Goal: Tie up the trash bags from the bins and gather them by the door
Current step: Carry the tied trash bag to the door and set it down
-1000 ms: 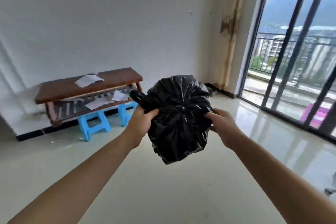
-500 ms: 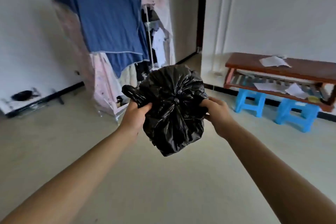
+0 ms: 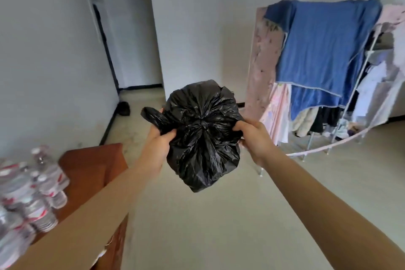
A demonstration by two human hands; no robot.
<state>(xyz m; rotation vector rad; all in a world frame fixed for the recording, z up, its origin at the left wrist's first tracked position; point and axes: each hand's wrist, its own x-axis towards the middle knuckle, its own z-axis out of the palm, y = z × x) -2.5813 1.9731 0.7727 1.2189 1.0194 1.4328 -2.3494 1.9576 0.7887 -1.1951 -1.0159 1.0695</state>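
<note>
A full black trash bag (image 3: 202, 138) hangs in the air in front of me, knotted at its middle. My left hand (image 3: 158, 149) grips the bag's left tie end, which sticks out up and to the left. At the bag's right side, my right hand (image 3: 254, 136) pinches the other tie end. Both arms reach forward over the pale floor.
A hallway (image 3: 135, 94) opens ahead on the left, with a small dark object (image 3: 123, 108) on its floor. A clothes rack (image 3: 328, 76) draped with a blue cloth stands on the right. A brown wooden table (image 3: 92, 171) with several water bottles (image 3: 30, 195) is at lower left.
My view has swung left: the wooden bench and blue stools are gone, the clothes rack has shifted right, and the hallway and table have come into view. Both hands keep their hold on the bag.
</note>
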